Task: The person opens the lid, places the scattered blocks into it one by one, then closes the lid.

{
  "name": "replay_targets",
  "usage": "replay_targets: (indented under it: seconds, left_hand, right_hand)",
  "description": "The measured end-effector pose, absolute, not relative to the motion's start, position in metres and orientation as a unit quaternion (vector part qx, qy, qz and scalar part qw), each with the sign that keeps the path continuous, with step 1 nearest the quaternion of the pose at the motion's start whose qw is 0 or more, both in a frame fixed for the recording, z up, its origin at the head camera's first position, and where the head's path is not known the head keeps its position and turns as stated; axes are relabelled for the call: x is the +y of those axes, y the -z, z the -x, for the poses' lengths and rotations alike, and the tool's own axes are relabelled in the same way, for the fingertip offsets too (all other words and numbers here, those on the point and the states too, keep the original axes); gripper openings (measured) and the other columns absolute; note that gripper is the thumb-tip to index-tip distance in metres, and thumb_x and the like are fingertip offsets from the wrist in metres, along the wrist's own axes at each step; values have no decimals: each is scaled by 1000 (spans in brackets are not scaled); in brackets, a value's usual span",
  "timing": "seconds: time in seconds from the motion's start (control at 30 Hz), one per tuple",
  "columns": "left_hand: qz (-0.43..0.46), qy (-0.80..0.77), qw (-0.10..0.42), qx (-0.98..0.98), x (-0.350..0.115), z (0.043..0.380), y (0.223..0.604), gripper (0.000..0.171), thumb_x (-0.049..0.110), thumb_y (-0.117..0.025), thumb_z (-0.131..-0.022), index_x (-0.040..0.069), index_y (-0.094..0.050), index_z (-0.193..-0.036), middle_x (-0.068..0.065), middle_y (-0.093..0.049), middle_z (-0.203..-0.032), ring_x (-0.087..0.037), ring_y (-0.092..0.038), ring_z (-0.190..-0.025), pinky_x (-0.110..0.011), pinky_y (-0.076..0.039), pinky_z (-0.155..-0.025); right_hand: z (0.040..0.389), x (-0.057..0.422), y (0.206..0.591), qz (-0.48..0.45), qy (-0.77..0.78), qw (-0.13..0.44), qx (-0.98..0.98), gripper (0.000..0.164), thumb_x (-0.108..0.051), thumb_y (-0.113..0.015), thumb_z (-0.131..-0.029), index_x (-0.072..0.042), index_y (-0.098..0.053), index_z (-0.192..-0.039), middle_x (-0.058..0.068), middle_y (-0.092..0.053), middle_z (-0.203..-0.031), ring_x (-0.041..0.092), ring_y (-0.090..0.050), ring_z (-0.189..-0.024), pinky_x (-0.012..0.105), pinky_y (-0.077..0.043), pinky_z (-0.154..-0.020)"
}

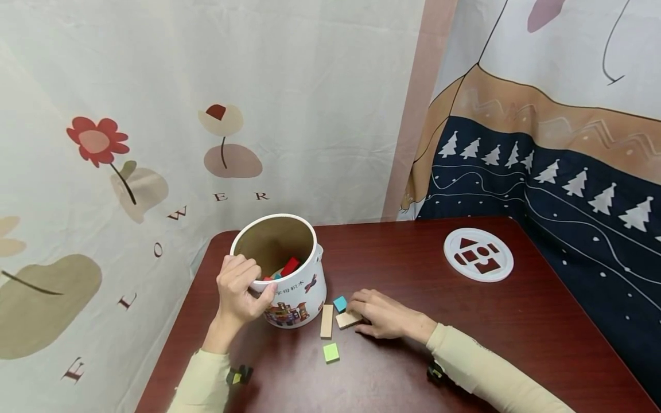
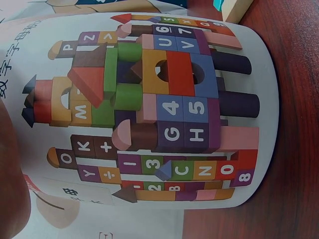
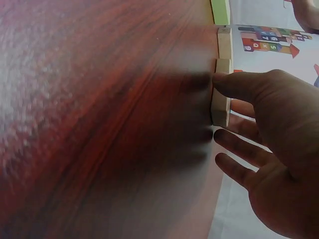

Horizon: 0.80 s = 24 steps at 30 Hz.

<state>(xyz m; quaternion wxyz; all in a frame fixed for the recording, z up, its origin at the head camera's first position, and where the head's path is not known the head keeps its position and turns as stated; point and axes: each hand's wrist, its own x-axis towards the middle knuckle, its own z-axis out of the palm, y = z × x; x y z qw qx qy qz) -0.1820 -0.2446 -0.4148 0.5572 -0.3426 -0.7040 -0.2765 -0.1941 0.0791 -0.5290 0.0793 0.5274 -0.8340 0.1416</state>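
Note:
My left hand [image 1: 240, 287] grips the near left rim of a white toy-block bucket [image 1: 310, 298], thumb outside and fingers over the edge. The bucket tilts a little, and a red block [image 1: 290, 266] lies inside with other pieces partly hidden. To its right, my right hand [image 1: 382, 315] pinches a plain wooden block [image 1: 347, 320] low at the table, thumb on one side and fingers on the other. Around that block lie a second wooden block [image 1: 327, 322], a blue block [image 1: 339, 303] and a light green block [image 1: 331, 353]. Printed block pictures on the bucket [image 2: 269, 99] fill the left wrist view.
A white lid [image 1: 507, 261] with shaped cut-outs lies at the back right of the dark red table [image 1: 392, 252]. Printed cloth [image 1: 330, 115] hangs behind the table and along its right side.

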Motion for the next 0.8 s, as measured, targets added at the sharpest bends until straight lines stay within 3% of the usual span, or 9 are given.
replay_targets:
  seconds: [0.23,0.8]
  left_hand:
    - [342,276,557,-705,-245,182,416,39,29,-60,-70,11,-31,-52,3,-22,-52,-17,-22,-50,-40,-22,-55]
    - [344,279,556,-703,-244,183,416,39,29,-60,-70,12,-31,-52,3,-22,-52,-17,-21,-50,-39,-22,-55]
  right_hand:
    - [193,76,530,-527,-150,70,-833,32,-26,-82,-83,-11,-71,-109,-4,-59,-97,8,-49,-85,26,-47,-75]
    - [191,73,529,-515,-153,42,-842,30,-20,-78,-82,-11,-71,-109,-4,-54,-97,7,-47,-85,22,-45,-72]
